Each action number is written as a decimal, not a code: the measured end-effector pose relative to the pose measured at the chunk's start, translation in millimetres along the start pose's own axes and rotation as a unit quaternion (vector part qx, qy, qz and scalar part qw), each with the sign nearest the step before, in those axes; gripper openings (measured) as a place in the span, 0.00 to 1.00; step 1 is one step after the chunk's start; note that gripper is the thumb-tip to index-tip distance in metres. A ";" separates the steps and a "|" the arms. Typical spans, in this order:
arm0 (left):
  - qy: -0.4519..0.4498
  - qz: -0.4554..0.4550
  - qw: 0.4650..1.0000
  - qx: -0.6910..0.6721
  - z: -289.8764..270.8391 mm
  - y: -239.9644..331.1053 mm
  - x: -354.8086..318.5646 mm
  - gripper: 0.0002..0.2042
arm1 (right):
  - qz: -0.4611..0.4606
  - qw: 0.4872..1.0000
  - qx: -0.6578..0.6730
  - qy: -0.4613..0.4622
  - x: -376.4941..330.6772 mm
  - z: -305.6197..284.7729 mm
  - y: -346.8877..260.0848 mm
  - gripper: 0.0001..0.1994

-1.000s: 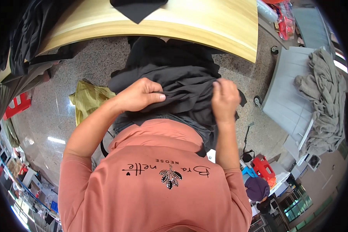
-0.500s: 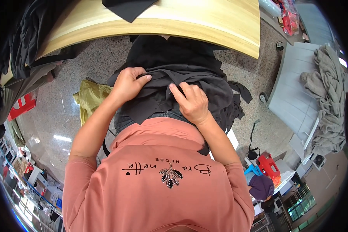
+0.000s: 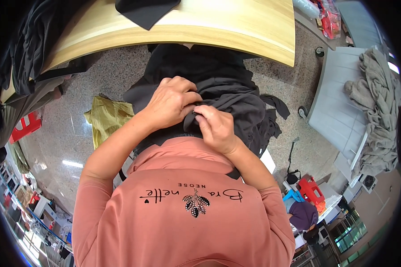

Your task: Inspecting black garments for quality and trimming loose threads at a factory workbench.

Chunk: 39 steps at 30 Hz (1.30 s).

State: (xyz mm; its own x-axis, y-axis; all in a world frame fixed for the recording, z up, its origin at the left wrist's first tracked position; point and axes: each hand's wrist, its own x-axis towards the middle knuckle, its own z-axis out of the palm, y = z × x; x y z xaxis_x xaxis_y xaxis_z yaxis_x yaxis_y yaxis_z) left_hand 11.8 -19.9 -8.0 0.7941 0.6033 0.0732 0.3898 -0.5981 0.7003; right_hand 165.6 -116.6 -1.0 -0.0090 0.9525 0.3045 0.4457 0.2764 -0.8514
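A dark grey garment (image 3: 229,100) lies bunched across my lap, its folds piled toward the right. My left hand (image 3: 171,101) is curled over it, with its fingertips pinched on the cloth near the middle. Right beside it, my right hand (image 3: 216,127) grips a fold of the same garment between thumb and fingers. The two hands nearly touch at the fingertips. Exactly which edge or seam they hold is hidden under the fingers.
A wooden table (image 3: 236,26) stands ahead, with a black cloth piece (image 3: 149,11) on it. Dark garments (image 3: 33,49) hang at left. A yellow-green cloth (image 3: 109,118) lies left of my lap. On the right, a grey wheeled table (image 3: 336,89) bears a heap of grey fabric (image 3: 376,111).
My left hand has moved right across the garment to meet my right hand. My right hand has shifted slightly nearer and stays on the cloth.
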 end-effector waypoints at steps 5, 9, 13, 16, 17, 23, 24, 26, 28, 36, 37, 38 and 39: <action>-0.005 0.013 1.000 -0.027 -3.8 2.4 6.1 0.06 | 0.022 0.998 0.047 -0.032 5.5 -12.9 2.5 0.19; -0.058 -0.066 0.984 -0.156 -9.5 4.4 7.6 0.05 | -0.059 0.996 -0.007 -0.073 6.0 -13.9 -1.7 0.22; -0.106 -0.153 0.945 -0.268 -12.9 8.9 6.2 0.05 | -0.098 0.994 0.010 -0.039 7.3 -10.6 -6.0 0.18; -0.163 -0.176 0.911 -0.335 -16.0 9.4 3.7 0.05 | -0.090 0.996 0.018 0.000 7.1 -10.2 -7.4 0.14; -0.156 -0.158 0.917 -0.333 -16.2 9.0 3.0 0.05 | -0.089 0.996 0.012 0.010 6.5 -10.0 -7.7 0.13; -0.119 -0.117 0.934 -0.316 -4.2 6.6 -3.9 0.05 | -0.077 0.996 -0.034 -0.023 3.9 -6.6 -5.8 0.11; -0.121 -0.143 0.918 -0.350 -3.0 4.8 -5.3 0.05 | -0.079 0.995 -0.039 -0.036 4.6 -6.2 -4.2 0.11; -0.141 -0.207 0.876 -0.412 -1.8 1.5 -8.4 0.03 | -0.105 0.992 -0.060 -0.029 5.6 -5.8 -1.8 0.09; -0.155 -0.207 0.842 -0.474 -0.5 0.6 -10.8 0.03 | -0.121 0.989 -0.074 -0.042 5.2 -5.8 -1.6 0.09; -0.147 -0.220 0.832 -0.487 -3.3 5.3 -8.8 0.03 | -0.105 0.992 -0.044 -0.047 3.7 -10.6 -11.1 0.09; -0.150 -0.238 0.818 -0.502 -7.4 4.5 -7.8 0.03 | -0.104 0.993 -0.037 -0.044 5.3 -12.8 -11.3 0.09; -0.154 -0.265 0.807 -0.504 -10.6 5.0 -7.1 0.03 | -0.102 0.993 -0.031 -0.044 5.7 -14.3 -12.6 0.10; -0.137 -0.254 0.778 -0.558 -14.3 5.1 -5.7 0.03 | -0.105 0.992 -0.047 -0.058 5.6 -18.8 -14.2 0.10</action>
State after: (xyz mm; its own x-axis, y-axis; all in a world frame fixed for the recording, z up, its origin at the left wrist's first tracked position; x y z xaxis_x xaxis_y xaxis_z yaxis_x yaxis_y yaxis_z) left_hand 2.6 -18.8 5.3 0.7987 0.3854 -0.4621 0.1608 0.6033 0.7811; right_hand 176.0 -117.7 20.8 -0.2105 0.8851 0.4152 0.5053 0.4621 -0.7288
